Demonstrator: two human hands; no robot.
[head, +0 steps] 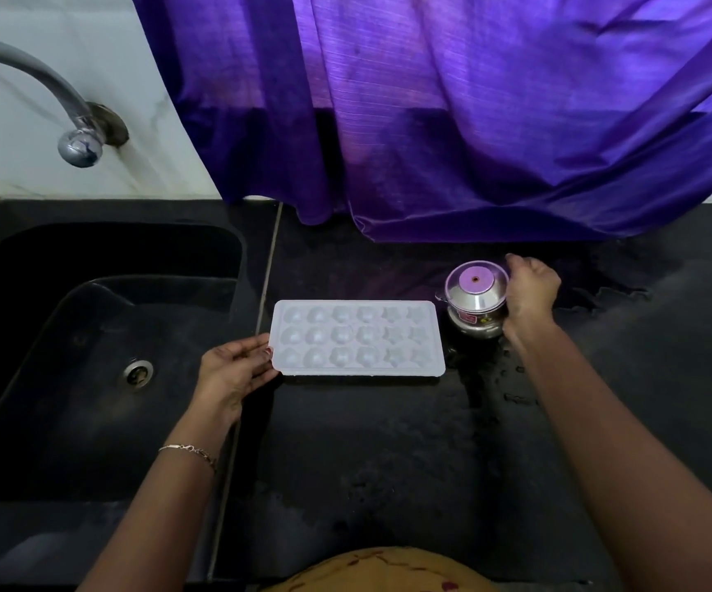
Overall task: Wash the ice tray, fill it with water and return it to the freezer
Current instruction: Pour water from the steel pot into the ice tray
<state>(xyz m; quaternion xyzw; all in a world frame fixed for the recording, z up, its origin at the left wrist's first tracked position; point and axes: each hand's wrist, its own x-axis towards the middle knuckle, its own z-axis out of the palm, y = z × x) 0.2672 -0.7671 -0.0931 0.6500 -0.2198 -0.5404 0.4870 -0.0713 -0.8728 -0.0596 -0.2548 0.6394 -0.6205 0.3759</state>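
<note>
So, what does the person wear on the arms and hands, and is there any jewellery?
Both forearms are bare, with no sleeves in view. The left hand has a thin chain bracelet at the wrist. The right hand shows no bracelet, watch or ring. A yellow patterned garment shows at the bottom edge.

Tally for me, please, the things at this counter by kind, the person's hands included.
ice tray: 1
lidded steel pot: 1
tap: 1
sink: 1
purple curtain: 1
hands: 2 (left hand holding the tray's edge, right hand gripping the pot)
Total: 7
</note>
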